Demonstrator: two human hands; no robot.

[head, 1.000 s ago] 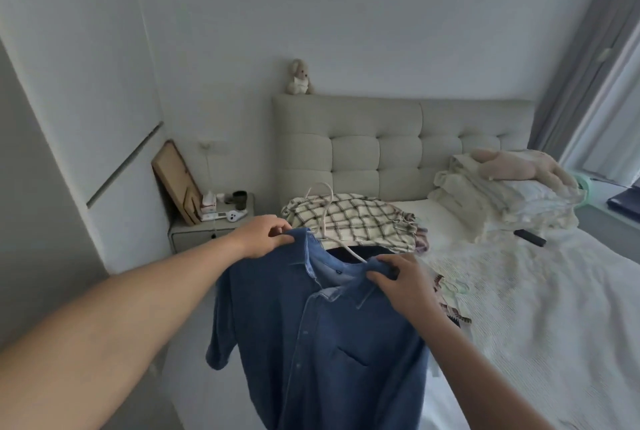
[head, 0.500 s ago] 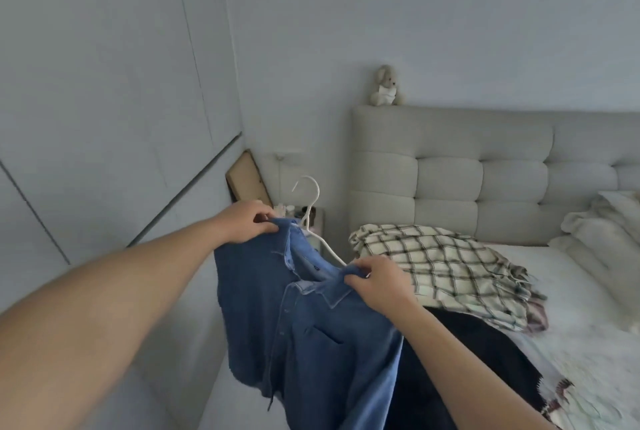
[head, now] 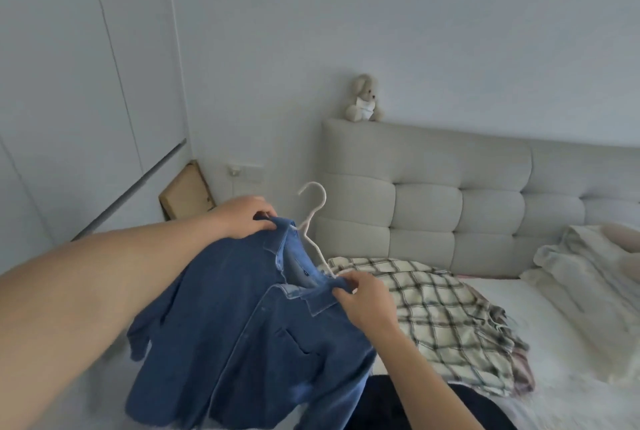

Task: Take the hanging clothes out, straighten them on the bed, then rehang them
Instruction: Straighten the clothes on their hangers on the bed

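Observation:
A blue denim shirt (head: 242, 332) hangs in the air on a white hanger (head: 313, 218), whose hook sticks up out of the collar. My left hand (head: 244, 218) grips the shirt's left shoulder. My right hand (head: 363, 301) pinches the collar and right shoulder over the hanger's arm. Behind it, a checked cream garment (head: 440, 311) lies spread on the white bed (head: 540, 353). A dark garment (head: 381, 409) lies on the bed under my right forearm.
White wardrobe doors (head: 86, 100) stand on the left. A grey padded headboard (head: 450, 207) carries a small teddy bear (head: 363, 98). Folded pale bedding (head: 595, 273) is piled at the right. A wooden board (head: 185, 190) leans in the corner.
The view has swung left, toward the wardrobe side. Both hands kept their hold and lifted the shirt with its hanger off the bed and leftward; the hook now stands clear above the collar.

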